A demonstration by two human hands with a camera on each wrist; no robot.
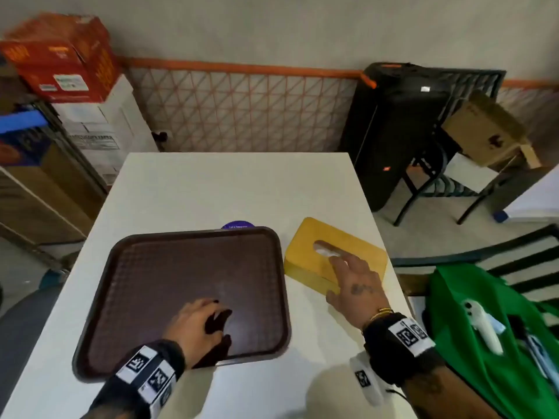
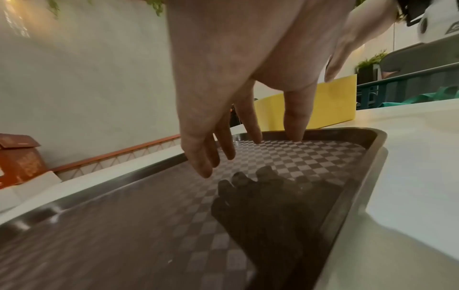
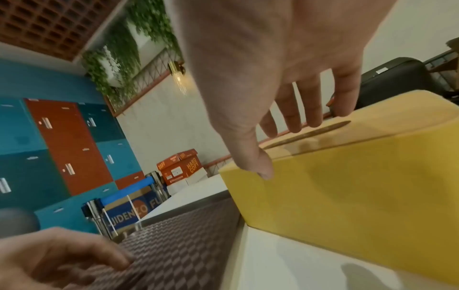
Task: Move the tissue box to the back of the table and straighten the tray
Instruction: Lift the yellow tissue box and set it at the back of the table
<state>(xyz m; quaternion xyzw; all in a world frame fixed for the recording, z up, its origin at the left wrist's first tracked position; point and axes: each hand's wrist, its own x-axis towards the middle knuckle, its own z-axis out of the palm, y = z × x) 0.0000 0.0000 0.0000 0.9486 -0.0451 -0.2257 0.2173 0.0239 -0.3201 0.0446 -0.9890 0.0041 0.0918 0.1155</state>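
Note:
A dark brown tray lies slightly askew on the front left of the white table. My left hand is over its near part with the fingers loosely spread, casting a shadow on the tray; whether the fingertips touch it I cannot tell. A yellow tissue box sits at an angle by the table's right edge, just right of the tray. My right hand is spread over the box, thumb against its near side, fingers above the slotted top.
A purple round disc peeks out behind the tray's far rim. A green bag holding a white controller lies to the right of the table. A black speaker and chair stand at the back right, stacked cartons at the left.

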